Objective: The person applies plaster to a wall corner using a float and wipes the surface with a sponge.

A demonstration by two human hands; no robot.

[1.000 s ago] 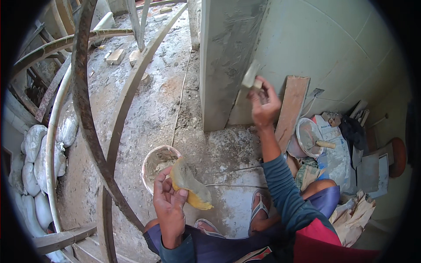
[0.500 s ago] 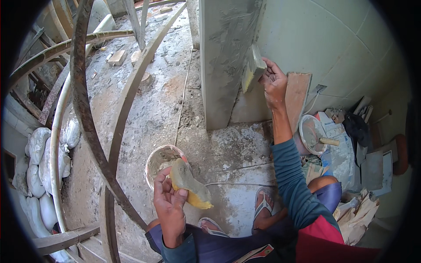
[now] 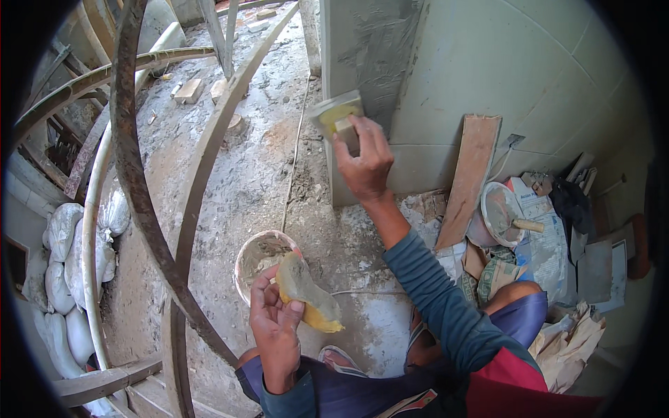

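The rough grey concrete floor [image 3: 202,209] carries a round, pale plastic bucket [image 3: 241,277], a thin whitish cable [image 3: 294,164], a beige rectangular block [image 3: 189,91] and piled white plastic sacks [image 3: 74,265].

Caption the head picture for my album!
Left hand holds a curved yellow and grey piece; right hand, a flat tool by the pillar.

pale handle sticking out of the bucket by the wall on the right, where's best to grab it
Probably the free end of the pale handle, coming from above or the picture's right: that end juts out past the rim of the bucket, while its other end points into the mouth.
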